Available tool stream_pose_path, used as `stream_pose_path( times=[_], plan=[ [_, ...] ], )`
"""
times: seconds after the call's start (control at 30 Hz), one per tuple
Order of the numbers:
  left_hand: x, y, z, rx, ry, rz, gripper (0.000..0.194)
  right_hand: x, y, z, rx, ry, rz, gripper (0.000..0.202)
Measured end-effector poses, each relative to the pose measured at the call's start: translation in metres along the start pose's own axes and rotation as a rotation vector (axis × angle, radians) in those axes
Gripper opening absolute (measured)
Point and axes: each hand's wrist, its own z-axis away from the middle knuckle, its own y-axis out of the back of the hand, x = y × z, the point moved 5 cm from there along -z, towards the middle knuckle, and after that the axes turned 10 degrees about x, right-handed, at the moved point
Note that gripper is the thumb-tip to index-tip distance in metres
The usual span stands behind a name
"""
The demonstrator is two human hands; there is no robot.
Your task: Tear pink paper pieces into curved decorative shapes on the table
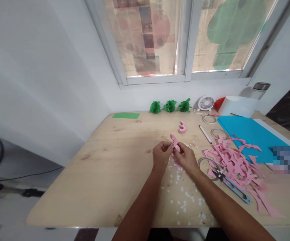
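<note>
Both hands meet over the middle of the wooden table (104, 167), fingers pinched on a small pink paper piece (174, 139). My left hand (162, 154) grips it from the left, and my right hand (187, 156) from the right. Its upper end sticks out above the fingertips; the rest is partly hidden. More pink paper (177, 164) shows just below the fingers. A curled pink paper shape (182, 127) lies a little beyond the hands. Small white paper bits (182, 195) are scattered between my forearms.
Right of my hands lie pink paper scraps (230, 157), blue-handled thread snips (235, 189), tape rings (220, 134), a white pen (205, 134) and blue sheets (250, 137). Along the back stand green paper figures (170, 106), a small white fan (205, 103) and a green strip (126, 115).
</note>
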Motion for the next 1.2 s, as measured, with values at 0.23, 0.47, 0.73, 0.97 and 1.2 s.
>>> stream_pose_path(
  times=[0.23, 0.47, 0.73, 0.97, 1.2],
  plan=[
    [0.003, -0.004, 0.005, -0.049, -0.077, -0.051, 0.013, 0.002, -0.002, 0.001, 0.002, 0.012, 0.089, 0.024],
    [-0.001, -0.002, 0.003, -0.028, -0.051, -0.057, 0.016, 0.003, -0.002, 0.002, 0.033, 0.001, 0.035, 0.022],
    [-0.001, 0.003, -0.002, 0.010, 0.096, 0.169, 0.020, 0.005, -0.008, 0.003, -0.050, -0.221, -0.413, 0.036],
    [0.000, 0.005, -0.003, 0.033, 0.161, 0.276, 0.019, 0.011, -0.012, 0.003, -0.093, -0.318, -0.556, 0.027],
    [-0.005, 0.003, -0.003, 0.002, 0.222, 0.344, 0.020, 0.013, -0.013, 0.000, -0.066, -0.311, -0.568, 0.025]
  ],
)
